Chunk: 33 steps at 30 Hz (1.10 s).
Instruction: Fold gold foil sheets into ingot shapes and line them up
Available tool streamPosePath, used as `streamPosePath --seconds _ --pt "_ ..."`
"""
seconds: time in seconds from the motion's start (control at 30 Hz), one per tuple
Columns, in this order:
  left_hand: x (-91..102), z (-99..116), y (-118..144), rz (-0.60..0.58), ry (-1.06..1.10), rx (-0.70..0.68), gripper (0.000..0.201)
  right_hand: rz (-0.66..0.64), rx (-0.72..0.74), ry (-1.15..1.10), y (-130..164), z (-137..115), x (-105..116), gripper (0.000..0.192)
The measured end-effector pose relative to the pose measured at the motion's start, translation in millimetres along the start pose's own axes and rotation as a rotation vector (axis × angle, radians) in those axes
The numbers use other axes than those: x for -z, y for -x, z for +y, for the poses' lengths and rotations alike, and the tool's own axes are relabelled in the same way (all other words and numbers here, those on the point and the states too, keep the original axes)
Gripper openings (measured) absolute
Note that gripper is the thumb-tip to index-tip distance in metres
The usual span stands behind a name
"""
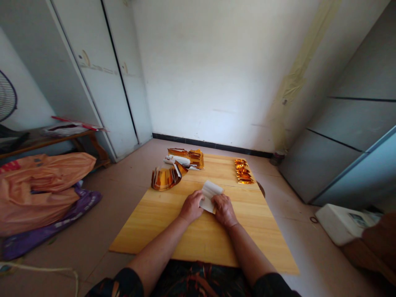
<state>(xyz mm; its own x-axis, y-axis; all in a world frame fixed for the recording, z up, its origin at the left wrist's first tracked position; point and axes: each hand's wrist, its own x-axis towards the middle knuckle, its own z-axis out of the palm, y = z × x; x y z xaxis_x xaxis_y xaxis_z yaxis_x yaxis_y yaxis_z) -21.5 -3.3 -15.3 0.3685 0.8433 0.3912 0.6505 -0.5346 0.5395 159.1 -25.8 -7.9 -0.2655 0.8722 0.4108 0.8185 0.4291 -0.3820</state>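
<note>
A small white sheet of paper (210, 190) with crease lines lies between my two hands, over the middle of the wooden table (198, 231). My left hand (192, 206) grips its left edge, thumb on top. On the right edge my right hand (224, 209) presses with curled fingers. Beyond my left hand is a curved stack of gold foil sheets (163, 177) with paper between them. Behind that sits another pile of gold foil sheets (195, 158), next to a white paper bundle (177, 160). Several folded gold foil pieces (243, 171) form a row at the table's far right.
Orange sacking (46, 177) and a purple bag (62, 218) lie on the floor to the left, near a wooden bench (83, 134). A white box (343, 222) stands at the right. Grey cabinets (99, 74) and a white wall (210, 70) are ahead.
</note>
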Motion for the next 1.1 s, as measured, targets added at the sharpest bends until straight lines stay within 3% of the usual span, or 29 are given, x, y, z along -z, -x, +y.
streamPosePath --seconds 0.4,0.8,1.1 --pt "2.1 2.0 -1.8 -0.056 -0.088 -0.003 0.028 0.138 -0.028 -0.123 -0.4 16.8 -13.5 0.047" --pt "6.8 6.8 0.3 -0.046 -0.158 -0.016 0.043 0.113 -0.077 -0.079 0.5 17.2 -13.9 0.045" --pt "7.0 8.0 2.8 0.004 -0.182 -0.057 0.037 0.133 -0.043 -0.1 1.6 17.6 -12.7 0.048"
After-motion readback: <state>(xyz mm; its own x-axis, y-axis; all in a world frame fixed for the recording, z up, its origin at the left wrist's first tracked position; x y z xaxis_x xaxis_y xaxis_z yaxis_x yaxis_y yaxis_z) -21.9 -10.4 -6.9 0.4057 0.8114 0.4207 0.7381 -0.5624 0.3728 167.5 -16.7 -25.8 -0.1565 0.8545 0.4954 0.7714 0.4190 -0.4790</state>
